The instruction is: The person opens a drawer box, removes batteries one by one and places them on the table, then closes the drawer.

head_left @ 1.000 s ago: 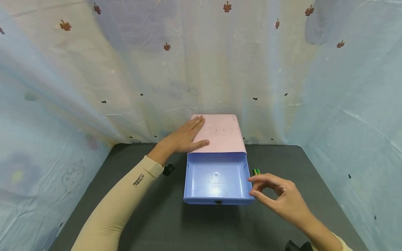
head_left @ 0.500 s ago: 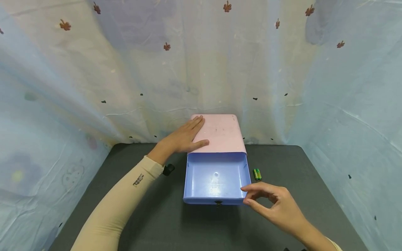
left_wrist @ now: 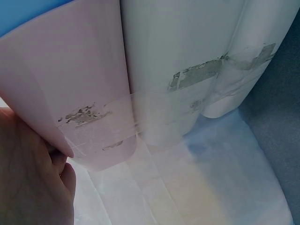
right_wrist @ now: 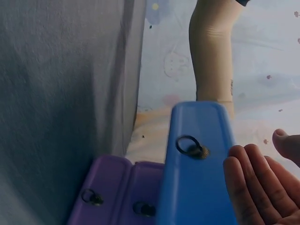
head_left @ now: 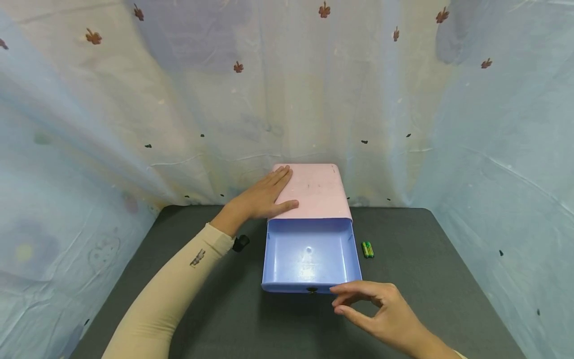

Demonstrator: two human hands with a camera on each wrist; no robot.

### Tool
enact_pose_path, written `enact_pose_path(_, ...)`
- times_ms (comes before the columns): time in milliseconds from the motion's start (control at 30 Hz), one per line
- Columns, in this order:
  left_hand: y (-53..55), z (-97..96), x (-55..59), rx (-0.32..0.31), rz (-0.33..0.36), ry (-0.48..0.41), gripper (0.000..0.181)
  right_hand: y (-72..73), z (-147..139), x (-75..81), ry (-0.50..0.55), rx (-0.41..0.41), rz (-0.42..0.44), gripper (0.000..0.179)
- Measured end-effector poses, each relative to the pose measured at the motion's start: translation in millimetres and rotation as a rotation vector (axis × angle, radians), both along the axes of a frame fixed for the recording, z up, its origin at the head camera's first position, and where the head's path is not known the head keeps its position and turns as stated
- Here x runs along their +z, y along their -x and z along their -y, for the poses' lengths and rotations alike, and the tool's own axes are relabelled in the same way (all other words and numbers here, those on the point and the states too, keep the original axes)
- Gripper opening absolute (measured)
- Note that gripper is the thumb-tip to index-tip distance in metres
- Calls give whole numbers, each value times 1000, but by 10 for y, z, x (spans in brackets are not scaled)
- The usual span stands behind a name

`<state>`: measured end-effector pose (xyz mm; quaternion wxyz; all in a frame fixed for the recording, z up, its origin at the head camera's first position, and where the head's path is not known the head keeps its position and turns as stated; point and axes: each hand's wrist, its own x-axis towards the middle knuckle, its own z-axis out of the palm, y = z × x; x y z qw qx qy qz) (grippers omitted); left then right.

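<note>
A small drawer cabinet with a pink top stands at the table's far middle. Its blue top drawer is pulled out, with nothing seen inside. My left hand rests flat on the cabinet's left top, fingers spread. Just by the drawer's front right corner hovers my right hand, fingers and thumb loosely bent and apart, holding nothing. The right wrist view shows the drawer's blue front with its ring pull, beside the fingers.
Two green batteries lie side by side on the dark table, right of the drawer. Purple lower drawers with ring pulls sit under the blue one. A patterned curtain hangs behind the cabinet and along both sides.
My right hand has moved left and toward me, from the drawer's right side to its front corner, uncovering the batteries. The left hand and the drawer have stayed put.
</note>
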<state>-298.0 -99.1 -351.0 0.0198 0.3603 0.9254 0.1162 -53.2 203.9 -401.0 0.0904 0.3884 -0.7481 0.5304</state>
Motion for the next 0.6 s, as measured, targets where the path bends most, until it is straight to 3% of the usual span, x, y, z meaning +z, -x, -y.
enact_pose_path(600,9,-4,-12,3,2,7,99,12,92,-425,-27,-4,72,39)
